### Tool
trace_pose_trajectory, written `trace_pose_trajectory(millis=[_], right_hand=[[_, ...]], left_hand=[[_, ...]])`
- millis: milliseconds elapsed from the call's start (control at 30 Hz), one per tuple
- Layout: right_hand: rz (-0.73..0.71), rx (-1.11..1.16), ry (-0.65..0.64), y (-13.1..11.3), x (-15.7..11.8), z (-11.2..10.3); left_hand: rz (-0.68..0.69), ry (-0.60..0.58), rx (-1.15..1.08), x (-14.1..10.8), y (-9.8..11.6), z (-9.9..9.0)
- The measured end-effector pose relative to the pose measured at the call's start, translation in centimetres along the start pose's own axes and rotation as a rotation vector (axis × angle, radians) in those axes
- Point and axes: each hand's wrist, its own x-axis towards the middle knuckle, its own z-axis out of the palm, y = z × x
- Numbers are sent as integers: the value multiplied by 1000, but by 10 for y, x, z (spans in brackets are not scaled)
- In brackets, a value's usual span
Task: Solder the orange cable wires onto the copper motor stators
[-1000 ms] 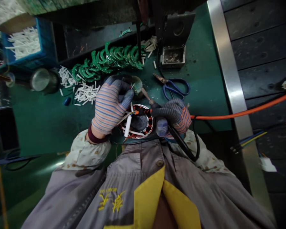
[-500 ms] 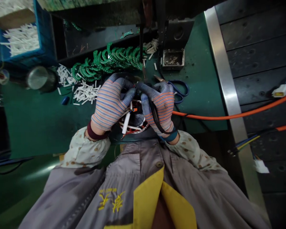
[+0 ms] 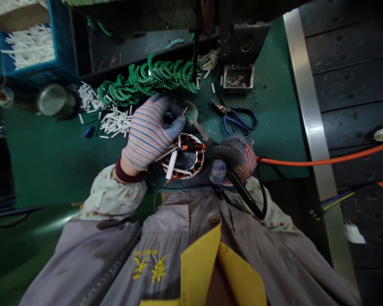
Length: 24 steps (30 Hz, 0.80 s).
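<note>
My left hand, in a striped glove, pinches a thin wire between thumb and fingers above the round coil. In my right hand is a soldering iron with a black cord, its tip pointing up and left near the wire. A pale round patch that looks like smoke lies behind the tip. The coil lies on the bench near my body, with a white sleeve and an orange piece across it.
Green curved boards lie in a row behind my hands, with white tubes to their left. Blue-handled scissors and a metal tray are at right. An orange cable crosses the metal edge.
My right hand has moved right and down, away from my left hand, and the iron in it is now visible. The scissors are now uncovered. My left hand has barely moved.
</note>
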Motion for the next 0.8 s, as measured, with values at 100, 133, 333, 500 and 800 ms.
trace_pose_trajectory(millis=[100,133,333,500,800], right_hand=[[-148,79,211,-4,5,-4],[-160,89,219,-6,8,-5],[-11,-19,215,-14,13,0],[-46,-11,330,-12,10,2],[-81,85,299,-13,12,-2]], left_hand=[[-18,-5,-8,-2,6,0],[-21,-3,-6,-3,7,0],[33,30,89,-5,12,5],[54,13,111,-5,9,1],[16,-98,52,5,7,-14]])
